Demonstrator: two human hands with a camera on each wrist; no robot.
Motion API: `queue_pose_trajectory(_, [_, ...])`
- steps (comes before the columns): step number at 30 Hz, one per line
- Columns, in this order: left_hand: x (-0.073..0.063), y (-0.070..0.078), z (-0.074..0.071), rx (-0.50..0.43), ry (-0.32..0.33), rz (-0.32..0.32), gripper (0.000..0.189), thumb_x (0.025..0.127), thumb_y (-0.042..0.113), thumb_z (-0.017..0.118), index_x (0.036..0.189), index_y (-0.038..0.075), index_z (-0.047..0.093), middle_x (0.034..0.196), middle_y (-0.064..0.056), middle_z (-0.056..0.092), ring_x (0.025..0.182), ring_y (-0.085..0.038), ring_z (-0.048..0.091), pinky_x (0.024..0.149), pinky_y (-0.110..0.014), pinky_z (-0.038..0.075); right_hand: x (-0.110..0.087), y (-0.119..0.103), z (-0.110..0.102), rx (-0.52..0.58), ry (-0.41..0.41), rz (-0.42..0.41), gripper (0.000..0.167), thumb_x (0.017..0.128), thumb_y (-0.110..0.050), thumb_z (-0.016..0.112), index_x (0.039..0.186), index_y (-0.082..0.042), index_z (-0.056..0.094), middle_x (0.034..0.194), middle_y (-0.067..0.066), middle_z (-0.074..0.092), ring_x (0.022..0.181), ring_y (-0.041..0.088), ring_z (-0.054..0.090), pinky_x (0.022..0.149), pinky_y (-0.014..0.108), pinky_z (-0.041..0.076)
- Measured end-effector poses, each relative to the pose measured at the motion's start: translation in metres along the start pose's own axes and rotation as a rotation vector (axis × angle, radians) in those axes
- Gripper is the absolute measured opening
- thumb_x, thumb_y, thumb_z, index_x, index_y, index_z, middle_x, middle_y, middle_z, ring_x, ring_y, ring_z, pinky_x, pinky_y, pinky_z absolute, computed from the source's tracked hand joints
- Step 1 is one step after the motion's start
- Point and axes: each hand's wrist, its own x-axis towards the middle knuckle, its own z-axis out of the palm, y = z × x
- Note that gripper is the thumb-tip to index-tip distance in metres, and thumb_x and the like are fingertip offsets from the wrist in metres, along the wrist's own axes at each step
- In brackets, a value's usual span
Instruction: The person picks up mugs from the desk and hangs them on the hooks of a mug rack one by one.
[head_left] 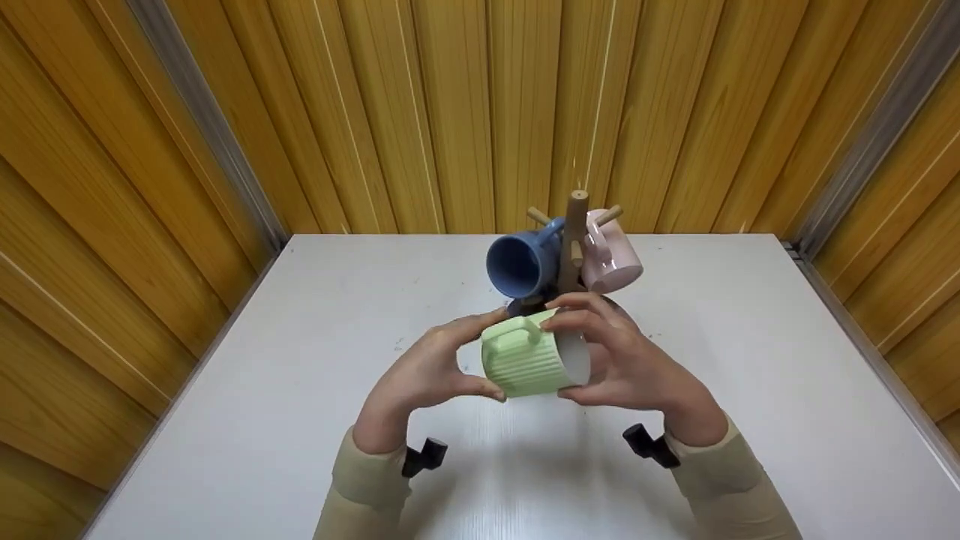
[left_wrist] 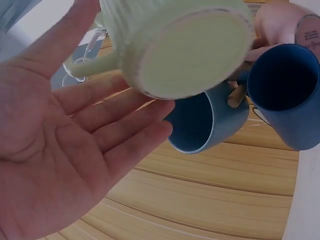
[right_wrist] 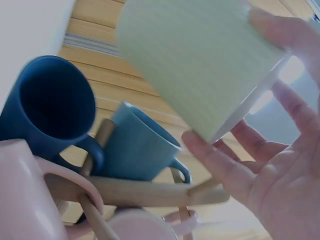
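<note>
A light green ribbed mug (head_left: 525, 369) is held above the table on its side, its mouth towards the right and its handle (head_left: 514, 330) on top. My right hand (head_left: 645, 367) grips it at the rim, thumb below and fingertips above. Around the base end is my left hand (head_left: 420, 367), thumb and fingers spread. The left wrist view shows these left fingers (left_wrist: 115, 120) nearly straight beside the mug's flat bottom (left_wrist: 195, 55). Just behind stands a wooden mug tree (head_left: 576, 221) carrying a blue mug (head_left: 551, 259) and a pink mug (head_left: 616, 259).
Lower on the tree hang a teal-blue mug (right_wrist: 140, 150) and another pink mug (right_wrist: 142, 227), hidden in the head view. Bare pegs (head_left: 609, 216) stick out near its top. The white table (head_left: 300, 360) meets wood-panelled walls (head_left: 450, 112) at the back and sides.
</note>
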Motion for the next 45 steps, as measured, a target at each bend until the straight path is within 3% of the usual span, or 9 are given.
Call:
queue_pose_trajectory(2, [0.004,-0.003,0.004,-0.076,-0.038,0.0,0.095,0.072,0.023,0.095,0.154,0.013,0.048,0.151,-0.002,0.057,0.14,-0.02,0.055,0.116,-0.036,0.047,-0.002,0.003,-0.008,0.099,0.018,-0.014,0.08,0.067,0.0,0.094,0.137,-0.007,0.056,0.14,0.019,0.049,0.13,0.021,0.052,0.094,0.037,0.06])
queue_pose_trajectory(5, [0.012,-0.005,0.017,-0.198,-0.016,-0.02,0.091,0.075,0.019,0.093,0.153,0.01,0.047,0.15,-0.006,0.056,0.14,-0.022,0.055,0.116,-0.033,0.047,-0.006,0.007,-0.019,0.216,0.046,0.015,0.082,0.066,0.008,0.091,0.138,0.002,0.053,0.142,0.015,0.049,0.128,0.016,0.056,0.09,0.034,0.063])
queue_pose_trajectory(12, [0.034,-0.005,0.059,-0.571,0.23,-0.133,0.076,0.09,0.019,0.081,0.153,-0.001,0.044,0.153,-0.021,0.053,0.14,-0.033,0.055,0.112,-0.034,0.05,-0.012,0.017,-0.038,0.276,0.201,0.277,0.084,0.066,0.016,0.085,0.141,0.003,0.052,0.138,-0.001,0.058,0.12,0.016,0.06,0.079,0.028,0.064])
queue_pose_trajectory(15, [0.043,-0.005,0.073,-0.647,0.317,-0.161,0.067,0.095,0.022,0.075,0.15,-0.005,0.047,0.151,-0.024,0.054,0.139,-0.034,0.056,0.111,-0.033,0.051,-0.01,0.021,-0.04,0.294,0.248,0.411,0.082,0.069,0.015,0.084,0.143,-0.001,0.053,0.133,0.001,0.061,0.114,0.018,0.065,0.074,0.03,0.064])
queue_pose_trajectory(21, [0.053,-0.008,0.086,-0.605,0.379,-0.221,0.047,0.103,0.02,0.065,0.141,-0.006,0.057,0.139,-0.024,0.063,0.13,-0.032,0.063,0.103,-0.033,0.056,-0.006,0.026,-0.039,0.316,0.256,0.612,0.078,0.078,0.007,0.083,0.148,-0.01,0.052,0.134,0.01,0.058,0.112,0.018,0.063,0.076,0.029,0.064])
queue_pose_trajectory(24, [0.055,-0.011,0.089,-0.597,0.372,-0.246,0.044,0.104,0.02,0.062,0.14,-0.005,0.059,0.136,-0.023,0.066,0.126,-0.032,0.066,0.099,-0.034,0.058,-0.004,0.028,-0.037,0.287,0.251,0.669,0.076,0.081,0.0,0.083,0.149,-0.013,0.052,0.138,0.014,0.057,0.114,0.021,0.06,0.087,0.031,0.06])
queue_pose_trajectory(31, [0.058,-0.015,0.091,-0.623,0.371,-0.264,0.044,0.105,0.021,0.061,0.141,-0.005,0.058,0.137,-0.024,0.065,0.127,-0.033,0.065,0.1,-0.035,0.058,-0.001,0.027,-0.034,0.243,0.236,0.773,0.077,0.086,-0.012,0.082,0.154,-0.021,0.048,0.144,0.017,0.053,0.122,0.034,0.056,0.09,0.027,0.054])
queue_pose_trajectory(38, [0.06,-0.021,0.095,-0.594,0.373,-0.273,0.043,0.106,0.02,0.06,0.14,-0.006,0.058,0.134,-0.025,0.066,0.126,-0.033,0.065,0.099,-0.036,0.058,0.0,0.027,-0.03,0.225,0.224,0.806,0.079,0.088,-0.016,0.08,0.157,-0.022,0.043,0.153,0.016,0.045,0.133,0.037,0.048,0.106,0.048,0.046])
queue_pose_trajectory(45, [0.062,-0.025,0.098,-0.611,0.37,-0.284,0.043,0.106,0.018,0.059,0.141,-0.006,0.057,0.135,-0.026,0.066,0.126,-0.034,0.065,0.098,-0.038,0.059,0.002,0.024,-0.029,0.164,0.192,0.869,0.085,0.087,-0.026,0.082,0.159,-0.029,0.038,0.159,0.019,0.033,0.137,0.043,0.043,0.104,0.061,0.05])
